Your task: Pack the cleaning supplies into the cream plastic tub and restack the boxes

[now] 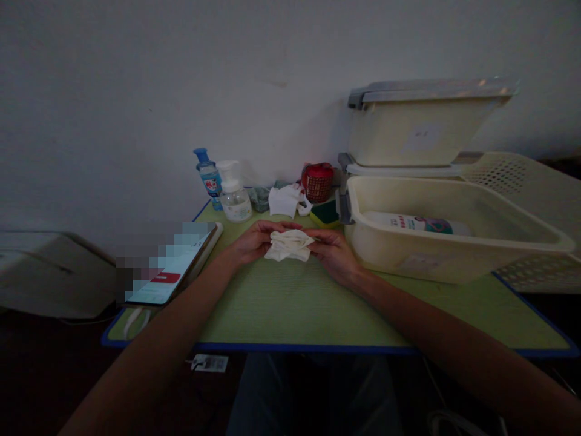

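Observation:
A bunched, folded white cloth (289, 244) is held up over the green tabletop (290, 309), between my two hands. My left hand (255, 241) grips its left side, fingers curled behind it. On the other side my right hand (334, 251) pinches the right edge. The fingertips of both hands are partly hidden by the fabric. Just behind the hands lie another white cloth (285, 201) and a green and yellow sponge (325, 214).
At the back left stand a blue bottle (209, 181) and a clear pump bottle (236, 203). A red patterned container (318, 181) is near the wall. Cream bins (454, 254) fill the right, one holding a white bottle (415, 224). A tablet-like screen (175, 269) leans at left.

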`<state>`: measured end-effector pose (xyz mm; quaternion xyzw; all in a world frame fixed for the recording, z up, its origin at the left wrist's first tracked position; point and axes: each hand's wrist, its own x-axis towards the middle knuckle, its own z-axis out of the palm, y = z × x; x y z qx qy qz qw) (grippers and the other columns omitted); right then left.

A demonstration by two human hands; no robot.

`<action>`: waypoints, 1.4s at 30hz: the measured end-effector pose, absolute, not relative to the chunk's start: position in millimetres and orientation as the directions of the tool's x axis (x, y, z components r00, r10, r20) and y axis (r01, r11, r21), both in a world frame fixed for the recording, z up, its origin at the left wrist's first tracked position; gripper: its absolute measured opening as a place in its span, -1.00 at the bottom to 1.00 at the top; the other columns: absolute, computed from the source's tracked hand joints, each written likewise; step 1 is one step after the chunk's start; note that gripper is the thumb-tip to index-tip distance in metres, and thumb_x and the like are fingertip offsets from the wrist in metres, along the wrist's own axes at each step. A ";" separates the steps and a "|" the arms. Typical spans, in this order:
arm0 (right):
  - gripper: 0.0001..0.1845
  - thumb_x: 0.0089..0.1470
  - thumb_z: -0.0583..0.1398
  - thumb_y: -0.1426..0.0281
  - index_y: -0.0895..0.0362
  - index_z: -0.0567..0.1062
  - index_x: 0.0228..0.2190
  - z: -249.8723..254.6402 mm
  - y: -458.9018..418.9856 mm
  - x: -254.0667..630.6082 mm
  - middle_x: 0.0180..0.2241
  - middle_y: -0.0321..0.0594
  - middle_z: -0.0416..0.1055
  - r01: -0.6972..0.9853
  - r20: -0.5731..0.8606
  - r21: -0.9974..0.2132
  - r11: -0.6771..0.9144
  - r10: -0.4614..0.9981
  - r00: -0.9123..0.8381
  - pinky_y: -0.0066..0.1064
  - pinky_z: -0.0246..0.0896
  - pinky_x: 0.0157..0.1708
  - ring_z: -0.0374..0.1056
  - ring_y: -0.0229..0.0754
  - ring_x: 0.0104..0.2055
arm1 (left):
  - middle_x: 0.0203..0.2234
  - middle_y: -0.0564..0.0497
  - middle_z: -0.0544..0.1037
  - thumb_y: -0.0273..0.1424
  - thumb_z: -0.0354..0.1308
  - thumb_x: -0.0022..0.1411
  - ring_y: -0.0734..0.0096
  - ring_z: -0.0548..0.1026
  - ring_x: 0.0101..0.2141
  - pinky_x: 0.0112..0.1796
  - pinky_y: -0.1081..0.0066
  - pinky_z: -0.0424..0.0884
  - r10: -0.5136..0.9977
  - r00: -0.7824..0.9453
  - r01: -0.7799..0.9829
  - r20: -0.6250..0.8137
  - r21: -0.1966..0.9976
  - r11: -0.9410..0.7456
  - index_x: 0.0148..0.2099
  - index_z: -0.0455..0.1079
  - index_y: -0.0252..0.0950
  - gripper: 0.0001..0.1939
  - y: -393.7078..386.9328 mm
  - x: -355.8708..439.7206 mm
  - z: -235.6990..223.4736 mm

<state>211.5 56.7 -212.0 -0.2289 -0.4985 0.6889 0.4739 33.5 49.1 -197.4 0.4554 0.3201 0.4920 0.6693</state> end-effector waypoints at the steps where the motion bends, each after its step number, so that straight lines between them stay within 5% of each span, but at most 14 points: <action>1: -0.80 -0.35 0.26 0.52 0.03 0.57 -0.54 -211.5 56.6 211.3 -0.40 -0.35 0.50 -0.431 0.173 -0.901 -0.044 0.875 -0.451 -0.28 0.22 -0.13 0.36 -0.25 -0.29 | -0.26 0.02 0.57 -0.79 0.06 -0.25 0.34 0.53 -0.28 -0.30 0.48 0.42 0.948 0.318 -0.372 0.031 0.923 0.095 -0.54 0.49 -0.33 -0.69 50.1 32.8 -198.5; 16: -0.83 -0.34 0.18 0.55 0.04 0.52 -0.71 -207.5 51.5 211.3 -0.29 -0.29 0.29 -0.433 0.268 -0.900 0.059 0.856 -0.442 -0.34 0.14 -0.19 0.22 -0.15 -0.10 | -0.16 -0.04 0.50 -0.64 0.16 -0.22 0.37 0.48 -0.33 -0.43 0.52 0.36 0.929 0.348 -0.308 0.125 0.951 -0.012 -0.66 0.43 -0.34 -0.86 49.5 34.3 -199.2; 20: -0.83 -0.31 0.11 0.48 0.07 0.49 -0.73 -209.8 54.8 215.9 -0.34 -0.24 0.27 -0.380 0.341 -0.904 0.196 0.867 -0.364 -0.32 0.11 -0.19 0.20 -0.13 -0.13 | -0.21 -0.05 0.50 -0.59 0.12 -0.22 0.35 0.45 -0.32 -0.39 0.49 0.32 0.929 0.347 -0.239 0.128 0.970 -0.044 -0.66 0.42 -0.34 -0.89 48.8 37.8 -197.3; 26: -0.75 -0.10 0.10 0.36 0.13 0.43 -0.71 -207.6 52.7 222.3 -0.38 -0.20 0.25 -0.068 0.550 -0.824 0.562 0.767 -0.330 -0.32 0.12 -0.29 0.21 -0.18 -0.29 | -0.27 -0.06 0.43 -0.32 0.16 -0.14 0.44 0.37 -0.42 -0.45 0.46 0.24 0.936 0.306 -0.126 0.171 0.982 -0.138 -0.66 0.39 -0.38 -0.79 49.2 44.7 -203.0; 31: -0.76 -0.14 0.15 0.46 0.15 0.30 -0.74 -210.7 53.0 217.8 -0.43 -0.24 0.22 0.147 0.567 -0.784 0.604 0.792 -0.228 -0.39 0.11 -0.35 0.18 -0.24 -0.35 | -0.25 -0.01 0.39 -0.40 0.32 -0.22 0.46 0.37 -0.30 -0.24 0.42 0.27 0.947 0.209 0.018 0.243 0.968 -0.252 -0.58 0.31 -0.36 -0.77 48.1 53.8 -208.4; 37: -0.74 -0.16 0.20 0.47 0.13 0.23 -0.73 -214.2 55.5 216.0 -0.43 -0.24 0.23 0.204 0.593 -0.758 0.620 0.785 -0.181 -0.41 0.11 -0.33 0.19 -0.20 -0.27 | -0.23 0.01 0.44 -0.48 0.39 -0.34 0.44 0.43 -0.32 -0.26 0.39 0.33 0.978 0.110 -0.112 0.175 0.980 -0.163 -0.18 0.32 -0.29 -0.43 50.0 52.2 -209.1; 42: -0.73 -0.17 0.20 0.48 0.11 0.17 -0.68 -214.2 56.3 216.9 -0.43 -0.27 0.21 0.185 0.669 -0.710 0.679 0.733 -0.123 -0.42 0.10 -0.35 0.18 -0.24 -0.33 | -0.42 -0.03 0.54 -0.38 0.39 -0.28 0.49 0.45 -0.47 -0.38 0.45 0.35 0.984 0.174 -0.098 -0.038 0.994 0.056 -0.31 0.42 -0.42 -0.59 51.4 50.2 -210.7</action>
